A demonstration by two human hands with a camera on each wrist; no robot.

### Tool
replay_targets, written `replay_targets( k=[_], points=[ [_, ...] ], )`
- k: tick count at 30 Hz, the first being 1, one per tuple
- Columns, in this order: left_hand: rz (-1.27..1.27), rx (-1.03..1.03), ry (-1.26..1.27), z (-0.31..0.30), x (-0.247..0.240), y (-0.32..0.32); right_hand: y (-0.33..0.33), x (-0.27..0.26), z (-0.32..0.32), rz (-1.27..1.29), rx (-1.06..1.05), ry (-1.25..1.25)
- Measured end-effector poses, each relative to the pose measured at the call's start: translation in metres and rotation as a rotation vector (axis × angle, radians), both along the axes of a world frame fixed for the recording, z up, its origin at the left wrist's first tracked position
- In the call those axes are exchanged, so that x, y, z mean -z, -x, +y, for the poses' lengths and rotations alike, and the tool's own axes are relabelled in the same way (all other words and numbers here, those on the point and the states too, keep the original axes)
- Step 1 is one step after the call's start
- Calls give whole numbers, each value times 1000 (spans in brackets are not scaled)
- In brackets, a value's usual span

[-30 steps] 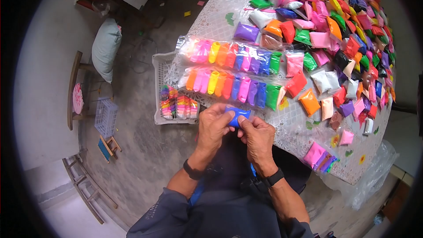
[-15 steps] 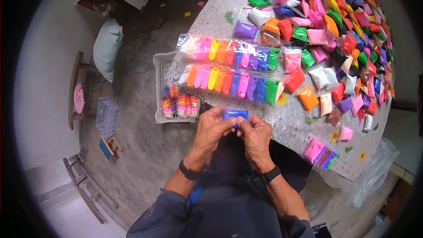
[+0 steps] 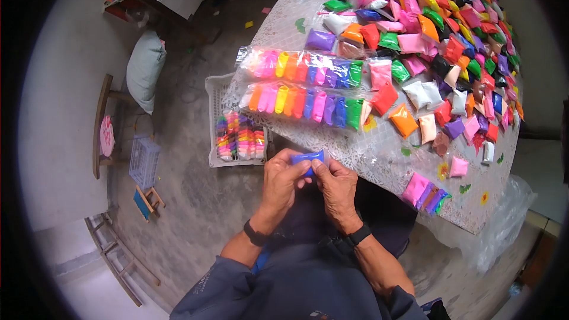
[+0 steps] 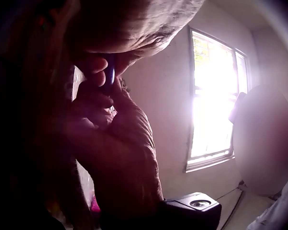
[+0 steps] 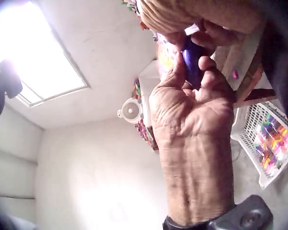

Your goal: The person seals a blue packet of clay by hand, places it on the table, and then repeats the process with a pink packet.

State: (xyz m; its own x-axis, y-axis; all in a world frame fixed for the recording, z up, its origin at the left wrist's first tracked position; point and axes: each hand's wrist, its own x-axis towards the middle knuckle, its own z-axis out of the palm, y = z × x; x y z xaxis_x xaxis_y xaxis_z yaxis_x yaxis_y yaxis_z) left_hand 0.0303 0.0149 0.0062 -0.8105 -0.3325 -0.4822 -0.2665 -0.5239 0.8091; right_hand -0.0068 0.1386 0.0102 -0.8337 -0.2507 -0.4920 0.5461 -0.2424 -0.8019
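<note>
A small blue packet (image 3: 309, 157) in glossy clear wrap is held between both hands in front of the body, just off the table's near edge. My left hand (image 3: 280, 179) pinches its left end, thumb on top. The right hand (image 3: 336, 185) pinches the other end with thumb and fingers. From the right wrist view the packet (image 5: 193, 64) looks like a thick, rounded roll between the fingers. In the left wrist view the hands hide most of it, and only a dark blue edge (image 4: 110, 74) shows.
Two clear sleeves of coloured packets, the nearer sleeve (image 3: 296, 105) and the farther sleeve (image 3: 296, 66), lie on the table (image 3: 349, 154). A big heap of loose packets (image 3: 438, 29) covers its far right. A white crate (image 3: 214, 136) stands left; a partly filled bag (image 3: 424, 192) lies right.
The blue packet was broad and flat; now it looks narrower and slants up to the right. Both hands keep hold, with the thumbs shifted. The table has slid slightly leftward in view.
</note>
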Motion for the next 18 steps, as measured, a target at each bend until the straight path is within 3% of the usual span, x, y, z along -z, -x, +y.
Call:
replay_targets(
  k=[3, 5, 6, 9, 13, 18],
  points=[
    [-7, 45, -51, 2, -3, -10, -6, 1, 7, 5, -22, 5],
    [-65, 204, 90, -3, -4, -15, -15, 25, 12, 133, -75, -132],
    [-69, 289, 173, -6, -1, -18, -12, 5, 19, 176, -123, -213],
    [-86, 486, 262, -7, -21, -23, -20, 13, 33, 209, -181, -161],
    [-51, 558, 250, 2, -18, -36, -30, 5, 53, 215, -238, -147],
    [16, 423, 174, 33, -4, -52, -57, 14, 70, 124, -172, -33]
  ],
)
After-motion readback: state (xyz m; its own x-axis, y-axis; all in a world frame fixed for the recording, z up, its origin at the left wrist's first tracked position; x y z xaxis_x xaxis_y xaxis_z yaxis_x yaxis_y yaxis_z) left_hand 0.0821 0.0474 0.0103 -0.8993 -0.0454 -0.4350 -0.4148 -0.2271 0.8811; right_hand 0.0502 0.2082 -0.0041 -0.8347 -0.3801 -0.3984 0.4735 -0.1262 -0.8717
